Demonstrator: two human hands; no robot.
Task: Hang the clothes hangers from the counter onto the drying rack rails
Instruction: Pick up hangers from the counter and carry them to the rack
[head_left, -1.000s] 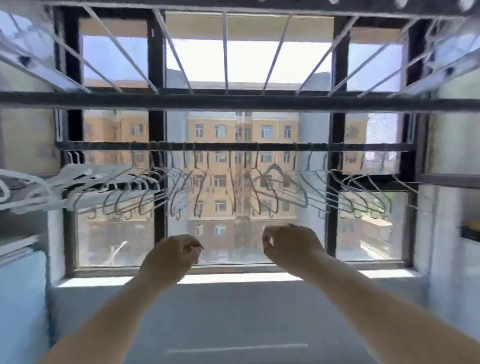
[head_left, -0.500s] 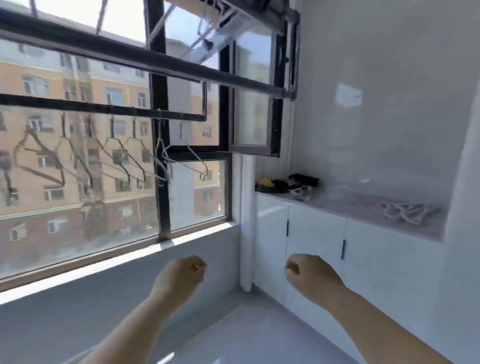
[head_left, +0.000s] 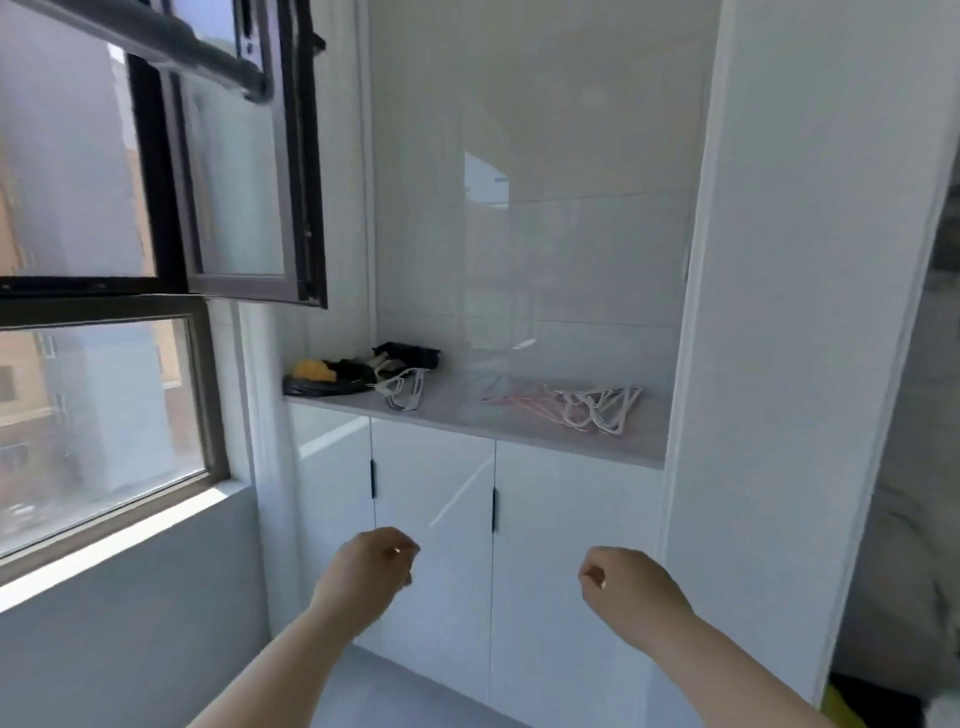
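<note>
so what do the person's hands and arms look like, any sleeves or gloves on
The left hand and right hand are bare, with no gloves. No sleeve, watch or band shows on either arm up to the frame's edge. A small bright glint by the fingers of each hand is too blurred to identify.

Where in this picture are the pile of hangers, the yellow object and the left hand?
pile of hangers (head_left: 600, 409): head view, the white hangers' middle.
yellow object (head_left: 313, 370): head view, its middle.
left hand (head_left: 370, 567): head view, its back.
</note>
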